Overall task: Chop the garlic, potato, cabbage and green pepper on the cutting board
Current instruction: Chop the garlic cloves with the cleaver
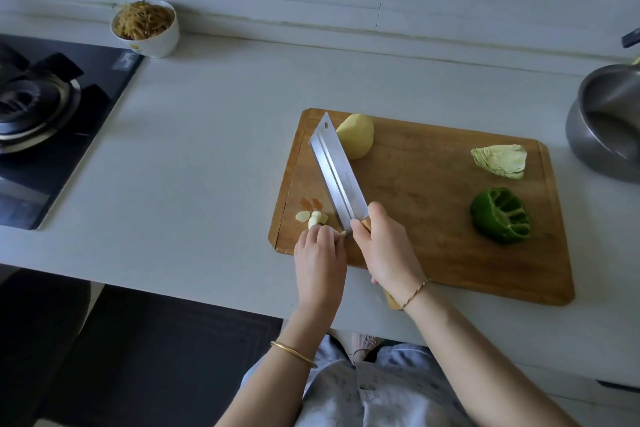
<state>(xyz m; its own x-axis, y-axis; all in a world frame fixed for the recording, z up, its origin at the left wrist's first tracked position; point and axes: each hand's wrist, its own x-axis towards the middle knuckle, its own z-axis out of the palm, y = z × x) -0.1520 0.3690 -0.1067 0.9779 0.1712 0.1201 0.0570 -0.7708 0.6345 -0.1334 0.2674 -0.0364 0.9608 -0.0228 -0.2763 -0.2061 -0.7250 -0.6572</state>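
I was on the first step, the garlic (313, 218). It lay at the near left corner of the wooden cutting board (415, 211), with a few pale slices already cut off. My left hand (320, 253) pinched the rest of the clove with curled fingers. My right hand (384, 250) was closed around the wooden handle of the cleaver (337, 170), its heel just beside my left fingertips. The next cut, I think, needed those fingertips tucked back, because the edge was very near them. The peeled potato (356, 137) sat at the far edge, touching the blade or just behind it — I cannot tell which. The cabbage wedge (500, 160) and green pepper (500, 215) lay on the right side, not yet chopped. On the tabletop (207, 149) stood a white bowl (145, 29) of shredded food, a gas stove (52, 121) at the left, and a steel pot (609, 121) near the board's far right corner.
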